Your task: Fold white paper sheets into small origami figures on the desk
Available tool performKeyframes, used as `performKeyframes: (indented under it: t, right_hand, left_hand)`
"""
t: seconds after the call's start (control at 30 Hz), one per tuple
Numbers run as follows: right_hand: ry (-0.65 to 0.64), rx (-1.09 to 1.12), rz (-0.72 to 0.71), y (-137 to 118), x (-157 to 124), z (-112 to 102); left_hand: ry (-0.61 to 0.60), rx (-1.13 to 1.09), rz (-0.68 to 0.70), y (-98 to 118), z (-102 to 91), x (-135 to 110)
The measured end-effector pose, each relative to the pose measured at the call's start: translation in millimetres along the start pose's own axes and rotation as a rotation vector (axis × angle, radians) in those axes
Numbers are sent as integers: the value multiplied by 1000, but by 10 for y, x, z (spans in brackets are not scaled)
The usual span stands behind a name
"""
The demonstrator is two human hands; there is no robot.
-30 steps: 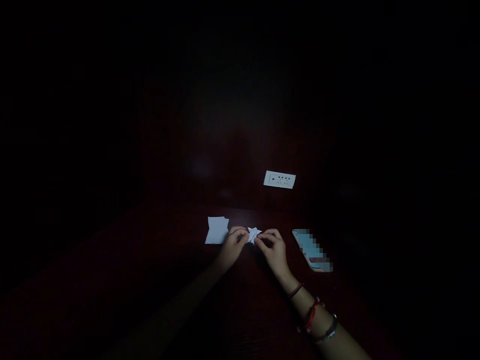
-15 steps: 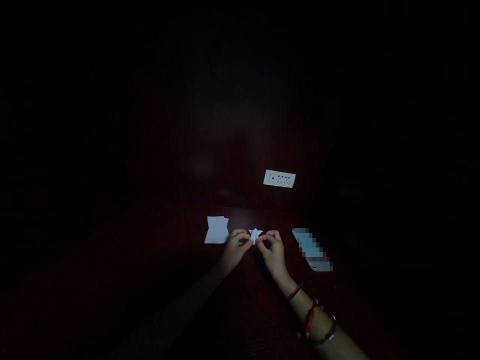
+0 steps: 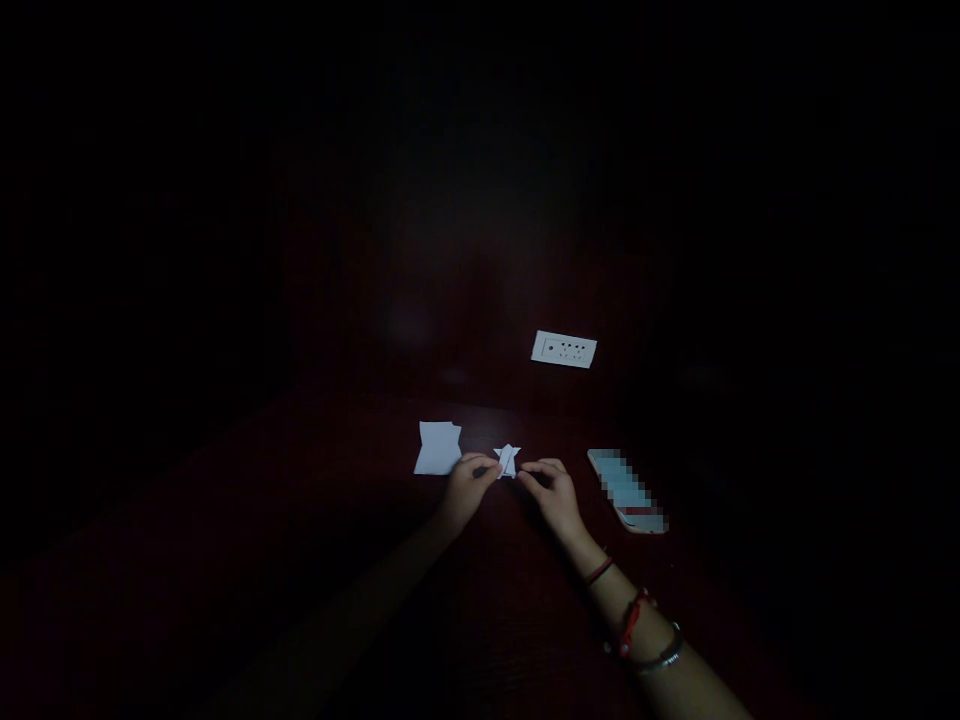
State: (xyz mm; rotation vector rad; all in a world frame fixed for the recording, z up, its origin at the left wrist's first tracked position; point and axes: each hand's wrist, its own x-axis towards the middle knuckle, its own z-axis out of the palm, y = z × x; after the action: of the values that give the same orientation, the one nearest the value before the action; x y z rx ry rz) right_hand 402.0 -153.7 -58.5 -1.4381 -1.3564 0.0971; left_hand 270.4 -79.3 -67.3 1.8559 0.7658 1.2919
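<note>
A small folded paper (image 3: 508,460), white with pointed corners at its sides and a crease down the middle, is between my two hands over the dark red table. My left hand (image 3: 469,492) pinches its lower left corner between thumb and forefinger. At the lower right corner, the thumb and forefinger of my right hand (image 3: 556,500) are closed at the paper's edge. A few loose sheets of white paper (image 3: 438,450) lie just beyond my left hand, one partly covering another.
A phone (image 3: 628,492) with a blurred-out screen lies to the right of my right hand. On the dark panel behind the table is a white power socket (image 3: 564,349). Bracelets (image 3: 636,622) circle my right forearm. The surroundings are very dark.
My fingers have drawn outward to the lower corners of the folded paper, so more of its face shows. My right fingertips have shifted slightly right. The view has tilted a little.
</note>
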Motion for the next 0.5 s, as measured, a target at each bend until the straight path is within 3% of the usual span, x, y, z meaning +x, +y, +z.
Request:
performKeyframes:
  t: [0.17, 0.5]
  right_hand:
    - [-19, -29, -10, -64, -20, -27]
    - [-43, -44, -11, -77, -11, -17]
  left_hand:
    - [18, -5, -40, 42, -26, -9]
    - [-58, 66, -14, 83, -29, -42]
